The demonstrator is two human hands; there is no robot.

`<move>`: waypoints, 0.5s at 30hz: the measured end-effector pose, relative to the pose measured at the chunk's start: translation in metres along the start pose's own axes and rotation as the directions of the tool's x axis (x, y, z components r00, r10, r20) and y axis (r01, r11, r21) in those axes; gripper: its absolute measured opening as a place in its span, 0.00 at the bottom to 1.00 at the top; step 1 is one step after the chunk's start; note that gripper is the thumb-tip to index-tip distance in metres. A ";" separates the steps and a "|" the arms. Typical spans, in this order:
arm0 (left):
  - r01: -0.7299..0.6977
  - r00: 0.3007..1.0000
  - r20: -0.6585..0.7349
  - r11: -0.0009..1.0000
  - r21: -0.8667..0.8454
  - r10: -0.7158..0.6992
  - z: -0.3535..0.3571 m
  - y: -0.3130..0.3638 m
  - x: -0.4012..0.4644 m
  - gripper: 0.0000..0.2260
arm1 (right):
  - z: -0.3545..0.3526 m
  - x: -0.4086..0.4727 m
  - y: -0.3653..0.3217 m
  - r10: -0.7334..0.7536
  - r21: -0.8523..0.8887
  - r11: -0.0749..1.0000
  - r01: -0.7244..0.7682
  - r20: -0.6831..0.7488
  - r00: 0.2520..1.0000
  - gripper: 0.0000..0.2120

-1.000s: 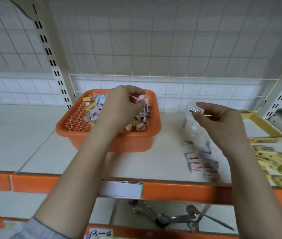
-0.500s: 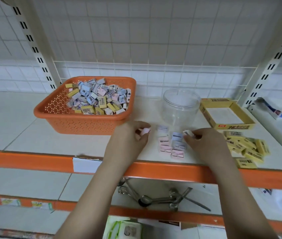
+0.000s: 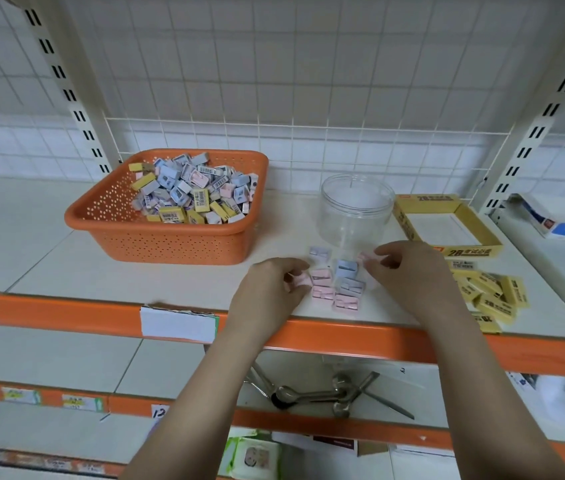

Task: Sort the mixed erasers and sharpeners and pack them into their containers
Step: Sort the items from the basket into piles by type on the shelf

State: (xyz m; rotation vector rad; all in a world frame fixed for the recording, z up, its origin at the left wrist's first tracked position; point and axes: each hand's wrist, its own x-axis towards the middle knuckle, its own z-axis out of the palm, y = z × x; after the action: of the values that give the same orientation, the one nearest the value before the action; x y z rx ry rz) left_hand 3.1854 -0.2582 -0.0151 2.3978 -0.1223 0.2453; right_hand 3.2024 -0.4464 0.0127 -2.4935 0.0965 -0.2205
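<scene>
Head view: orange basket (image 3: 170,237) heaped with mixed pieces, beyond left hand (image 3: 270,292); clear jar (image 3: 357,209) beyond right hand (image 3: 409,275); pastel sharpeners (image 3: 338,285) between hands; each hand pinching a pink piece, seemingly.

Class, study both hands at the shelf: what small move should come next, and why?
Probably set the pink piece pinched by the left hand beside the row of pink and blue pieces; the right hand is placing another, and the clear jar looks empty.

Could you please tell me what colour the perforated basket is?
Orange; the basket shows best in the head view.
</scene>
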 end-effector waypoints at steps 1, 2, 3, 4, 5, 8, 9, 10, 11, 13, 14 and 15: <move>-0.006 1.000 -0.014 1.000 -0.009 0.006 -0.003 0.001 -0.002 0.13 | -0.002 0.002 -0.003 -0.016 0.014 1.000 0.016 0.000 1.000 0.15; -0.018 0.999 -0.043 1.000 -0.024 0.017 -0.010 0.001 -0.003 0.12 | -0.004 0.005 -0.008 -0.030 0.037 0.999 0.030 0.000 1.000 0.15; -0.034 0.996 -0.079 0.998 -0.044 0.030 -0.018 0.002 -0.005 0.11 | -0.005 0.008 -0.014 -0.046 0.055 0.997 0.046 0.000 0.999 0.14; -0.053 0.992 -0.117 0.996 -0.072 0.044 -0.029 0.002 -0.006 0.10 | -0.006 0.011 -0.020 -0.069 0.063 0.996 0.069 -0.004 0.998 0.14; -0.072 0.987 -0.151 0.992 -0.104 0.055 -0.041 0.003 -0.007 0.09 | -0.006 0.015 -0.028 -0.099 0.066 0.993 0.100 -0.009 0.995 0.14; -0.104 0.974 -0.216 0.983 -0.150 0.070 -0.078 0.002 -0.004 0.08 | 0.000 0.025 -0.054 -0.168 0.096 0.981 0.166 0.006 0.986 0.13; -0.105 0.971 -0.229 0.983 -0.151 0.069 -0.090 -0.001 0.000 0.07 | 0.003 0.028 -0.065 -0.183 0.103 0.978 0.180 0.014 0.983 0.13; -0.103 0.968 -0.241 0.983 -0.151 0.065 -0.101 -0.006 0.003 0.07 | 0.008 0.031 -0.076 -0.199 0.109 0.975 0.196 0.014 0.980 0.13; -0.096 0.966 -0.253 0.985 -0.145 0.057 -0.111 -0.013 0.008 0.07 | 0.013 0.035 -0.088 -0.217 0.111 0.970 0.215 0.010 0.976 0.13; -0.077 0.961 -0.274 0.990 -0.121 0.041 -0.129 -0.030 0.017 0.07 | 0.026 0.043 -0.112 -0.246 0.109 0.964 0.244 0.004 0.969 0.13; -0.067 0.959 -0.283 0.992 -0.106 0.034 -0.137 -0.041 0.021 0.07 | 0.033 0.047 -0.124 -0.260 0.099 0.961 0.258 0.007 0.966 0.13; -0.057 0.957 -0.287 0.994 -0.090 0.029 -0.146 -0.051 0.026 0.06 | 0.041 0.052 -0.136 -0.280 0.083 0.957 0.278 0.005 0.960 0.13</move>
State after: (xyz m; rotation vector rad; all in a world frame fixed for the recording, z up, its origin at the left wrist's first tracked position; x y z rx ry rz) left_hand 3.1975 -0.1225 0.0631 2.2379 -0.0515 0.5898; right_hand 3.2630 -0.3195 0.0687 -2.4201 -0.2689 -0.3136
